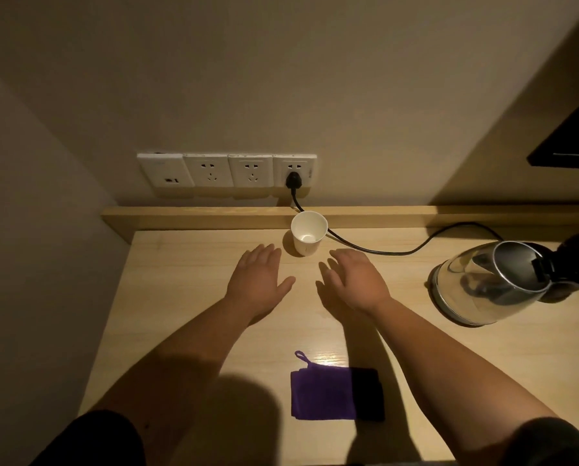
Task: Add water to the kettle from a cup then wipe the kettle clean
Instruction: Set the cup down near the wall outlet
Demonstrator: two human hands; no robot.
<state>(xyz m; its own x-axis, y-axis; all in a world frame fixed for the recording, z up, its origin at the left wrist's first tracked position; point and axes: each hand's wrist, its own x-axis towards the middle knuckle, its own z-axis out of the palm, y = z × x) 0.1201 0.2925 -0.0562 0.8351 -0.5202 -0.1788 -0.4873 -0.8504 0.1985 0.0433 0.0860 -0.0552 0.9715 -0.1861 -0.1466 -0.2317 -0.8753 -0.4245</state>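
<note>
White paper cup [308, 232] upright at the back of the wooden desk [180, 297], just beyond and between the left hand [258, 280] and right hand [355, 280], both flat, fingers spread, holding nothing, glass kettle [489, 280] well to the right, lid open, folded purple cloth [325, 393] near the front edge

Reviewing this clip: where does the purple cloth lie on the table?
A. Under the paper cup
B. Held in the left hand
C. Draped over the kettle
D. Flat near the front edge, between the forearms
D. The purple cloth lies flat on the table near its front edge, apart from the kettle, the paper cup and both empty hands.
</note>
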